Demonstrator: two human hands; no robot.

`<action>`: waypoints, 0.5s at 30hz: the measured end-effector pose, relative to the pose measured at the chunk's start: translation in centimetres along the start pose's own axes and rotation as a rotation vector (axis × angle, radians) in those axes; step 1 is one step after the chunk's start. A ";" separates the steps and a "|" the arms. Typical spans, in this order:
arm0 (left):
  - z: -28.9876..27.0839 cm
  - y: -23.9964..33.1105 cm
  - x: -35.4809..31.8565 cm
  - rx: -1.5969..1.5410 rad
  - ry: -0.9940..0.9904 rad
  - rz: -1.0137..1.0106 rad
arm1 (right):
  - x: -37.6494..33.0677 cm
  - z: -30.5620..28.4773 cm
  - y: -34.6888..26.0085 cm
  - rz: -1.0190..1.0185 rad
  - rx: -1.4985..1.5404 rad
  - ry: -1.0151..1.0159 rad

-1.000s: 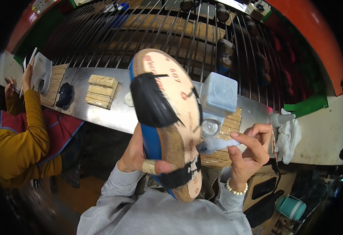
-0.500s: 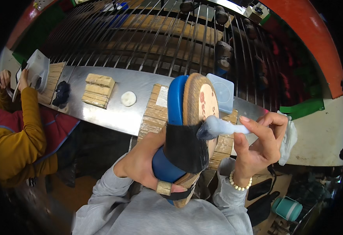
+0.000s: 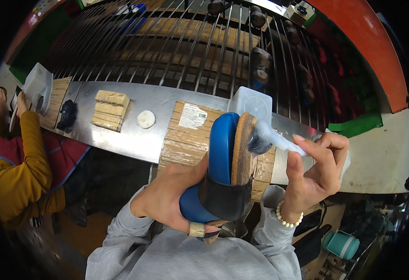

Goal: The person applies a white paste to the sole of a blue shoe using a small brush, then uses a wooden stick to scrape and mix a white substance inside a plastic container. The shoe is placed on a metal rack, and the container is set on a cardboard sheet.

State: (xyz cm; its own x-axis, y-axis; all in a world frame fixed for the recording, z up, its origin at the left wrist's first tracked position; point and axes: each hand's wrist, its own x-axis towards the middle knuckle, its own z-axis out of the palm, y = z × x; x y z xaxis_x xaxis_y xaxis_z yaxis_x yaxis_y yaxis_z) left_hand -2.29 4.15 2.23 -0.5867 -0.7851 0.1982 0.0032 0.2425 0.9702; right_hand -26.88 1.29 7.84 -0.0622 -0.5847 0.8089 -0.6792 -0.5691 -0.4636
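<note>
My left hand [image 3: 169, 196] is closed round a sandal with a black strap [image 3: 227, 200] and a brown sole [image 3: 241, 144], mounted on a blue shoe last [image 3: 222, 149]. One finger wears a tan wrap [image 3: 196, 229]. The sole is turned edge-on toward the right. Between thumb and fingers, my right hand [image 3: 318, 170] pinches the pale handle of a brush [image 3: 276, 139]. Its dark bristles touch the sole near the upper end. The sole's inner face is mostly hidden from view.
Underneath lies a wood-patterned board [image 3: 181, 135] on a metal bench [image 3: 139, 95]. Nearby are a translucent tub [image 3: 251, 103], a round white pad [image 3: 146, 119], a yellowish block [image 3: 111, 110] and a dark crumpled item [image 3: 67, 115]. A rack of metal bars [image 3: 199, 51] runs behind. A co-worker's sleeve [image 3: 34, 144] is at left.
The sandal has tipped and turned, so its sole's face shows less. The brush has moved from beside the strap to nearer the sole's upper end.
</note>
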 end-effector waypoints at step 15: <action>0.0 -0.3 -0.3 0.048 -0.031 0.033 | -0.2 0.1 2.7 -0.007 0.320 -0.083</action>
State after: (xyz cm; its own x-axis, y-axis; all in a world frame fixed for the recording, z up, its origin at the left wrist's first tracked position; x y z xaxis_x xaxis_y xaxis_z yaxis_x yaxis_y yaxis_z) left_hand -2.15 4.30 1.83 -0.6119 -0.7583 0.2248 -0.0158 0.2959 0.9551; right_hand -28.64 -0.17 6.42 0.0106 -0.6180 0.7861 -0.4145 -0.7181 -0.5590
